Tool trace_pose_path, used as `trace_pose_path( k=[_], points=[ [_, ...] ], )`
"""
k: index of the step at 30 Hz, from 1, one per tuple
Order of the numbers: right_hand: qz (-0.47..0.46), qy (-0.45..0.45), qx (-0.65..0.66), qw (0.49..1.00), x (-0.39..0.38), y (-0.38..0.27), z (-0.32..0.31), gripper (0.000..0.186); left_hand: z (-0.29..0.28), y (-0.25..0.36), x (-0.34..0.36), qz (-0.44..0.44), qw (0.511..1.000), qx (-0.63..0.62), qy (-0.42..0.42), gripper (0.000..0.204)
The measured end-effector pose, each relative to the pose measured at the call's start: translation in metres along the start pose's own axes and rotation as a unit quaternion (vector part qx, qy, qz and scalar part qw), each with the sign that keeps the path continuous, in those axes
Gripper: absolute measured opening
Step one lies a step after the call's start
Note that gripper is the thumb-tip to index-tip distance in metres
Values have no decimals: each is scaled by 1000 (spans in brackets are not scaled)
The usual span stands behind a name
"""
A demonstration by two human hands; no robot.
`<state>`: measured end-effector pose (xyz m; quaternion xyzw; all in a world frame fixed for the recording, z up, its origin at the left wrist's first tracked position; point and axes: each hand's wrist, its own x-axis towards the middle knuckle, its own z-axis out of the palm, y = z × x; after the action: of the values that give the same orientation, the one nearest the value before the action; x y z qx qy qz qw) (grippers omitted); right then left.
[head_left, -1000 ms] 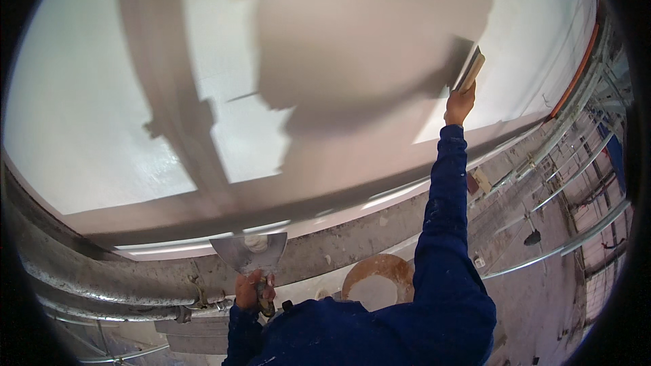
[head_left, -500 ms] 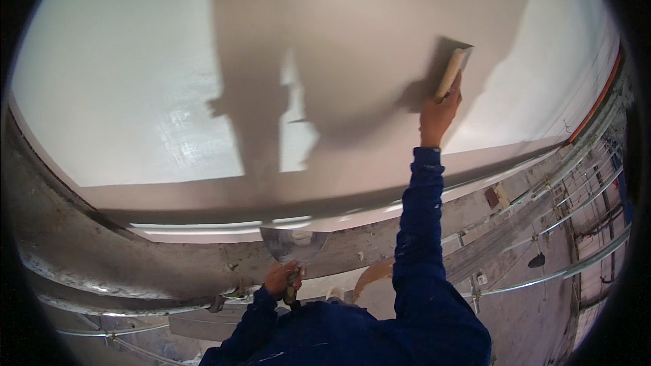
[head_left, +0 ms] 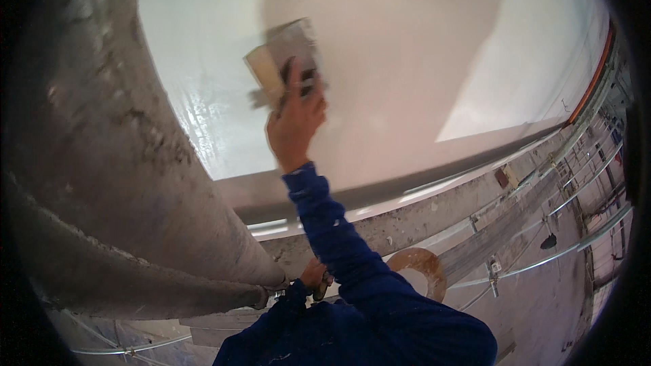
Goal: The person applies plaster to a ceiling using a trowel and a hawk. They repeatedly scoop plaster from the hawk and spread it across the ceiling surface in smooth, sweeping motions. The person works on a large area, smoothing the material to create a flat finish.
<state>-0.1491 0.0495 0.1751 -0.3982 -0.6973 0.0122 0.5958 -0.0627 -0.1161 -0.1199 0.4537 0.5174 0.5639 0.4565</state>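
Pale wall point(head_left: 393, 68) stands ahead; the right hand point(head_left: 297, 125) grips a trowel point(head_left: 293, 42) at its left part, apparently smoothing; another stroke would need steady pressure. Lower, the left hand point(head_left: 312, 274) clasps a handle point(head_left: 321, 290).

My right hand point(head_left: 296, 125) grips a flat trowel point(head_left: 293, 44), slightly blurred, its grey blade tilted and spread beyond my fingers, its tan part just left of them. Behind it stretches the smooth, pale wall point(head_left: 400, 47); whether they touch, I cannot tell. My left hand point(head_left: 312, 274) grips a second tool point(head_left: 321, 289), mostly hidden.
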Motion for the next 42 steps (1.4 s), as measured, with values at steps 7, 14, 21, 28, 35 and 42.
trace_pose_path(
  k=[7, 14, 21, 28, 35, 42],
  points=[
    [-18, -178, 233, 956, -40, -25, -9, 70, -1, 35, -15, -124, 990, -73, 13, 25],
    [133, -253, 352, 891, -49, 120, -134, 35, 3, 26, -6, -167, 950, -256, -57, 26],
    [348, -93, 642, 677, -59, 181, -216, 33, 18, 104, -3, -99, 950, -284, -84, 31],
    [376, -79, 650, 655, -97, 188, -245, 42, 38, 131, 17, -25, 959, -242, -144, 33],
    [370, -391, 285, 793, -96, 233, -279, 49, 49, 166, 31, -40, 955, -255, -147, 31],
    [606, -155, 535, 568, -110, 262, -287, 51, 58, 180, 102, 266, 937, 217, -57, 49]
  ],
)
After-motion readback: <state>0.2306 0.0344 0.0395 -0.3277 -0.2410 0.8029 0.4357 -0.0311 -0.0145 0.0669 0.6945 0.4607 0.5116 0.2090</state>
